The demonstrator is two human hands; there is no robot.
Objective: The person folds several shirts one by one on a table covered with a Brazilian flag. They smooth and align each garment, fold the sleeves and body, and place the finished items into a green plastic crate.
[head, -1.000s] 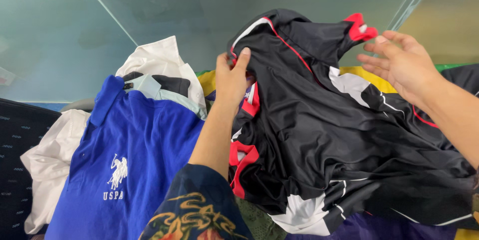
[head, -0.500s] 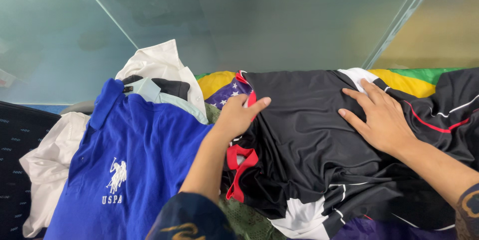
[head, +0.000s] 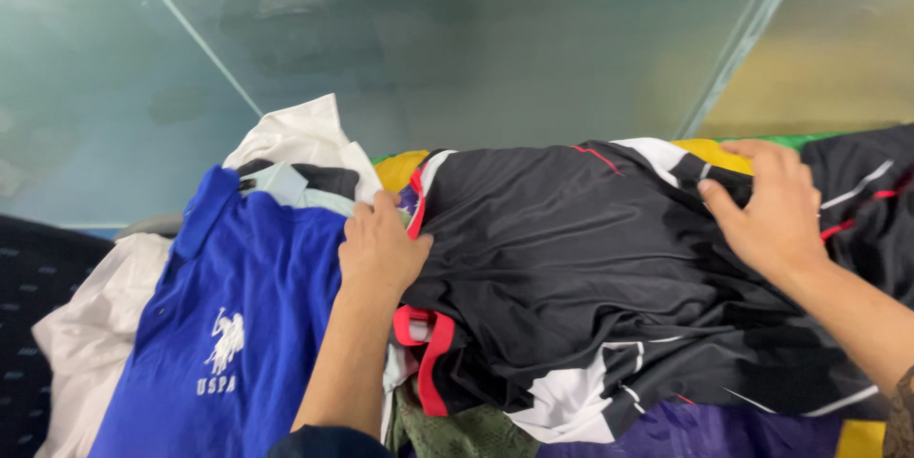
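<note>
As hands (head: 381, 248) press black jersey (head: 562, 258), blue polo (head: 238, 306) beside

A black jersey (head: 590, 258) with red and white trim lies spread over a clothes pile. The left hand (head: 381, 248) grips its left edge; the right hand (head: 771, 215) presses on its far right part. A blue polo (head: 238, 315) lies left, over white shirts (head: 295, 134).

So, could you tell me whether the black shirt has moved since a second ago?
Yes. The black shirt was held up in front of the glass wall; it now lies flat on the pile, both hands pressing it.
</note>
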